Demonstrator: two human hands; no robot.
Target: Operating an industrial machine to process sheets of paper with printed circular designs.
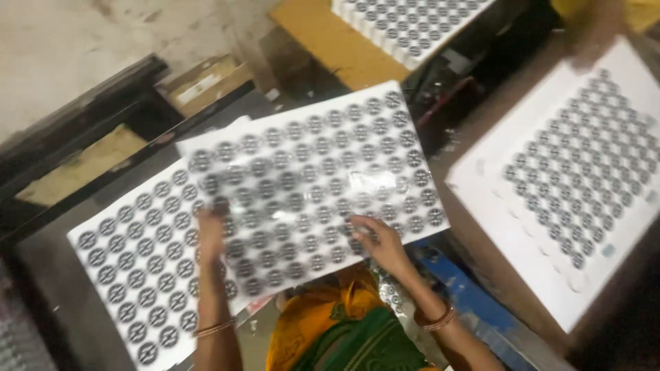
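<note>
A white sheet [313, 172] printed with rows of round black-and-white stickers lies tilted on top of another such sheet [130, 261]. My left hand [210, 230] rests on the upper sheet's left part, fingers pressed on its surface. My right hand [377, 237] presses near the sheet's lower middle, fingertips on the stickers. Both wrists carry thin bangles. A glossy clear film seems to cover the upper sheet.
A third sticker sheet [570, 185] lies at the right, with another person's blurred hand [591, 41] at its top edge. A fourth sheet [405, 24] sits on a wooden board at the top. A cardboard box [203, 82] and dark frame stand at the left.
</note>
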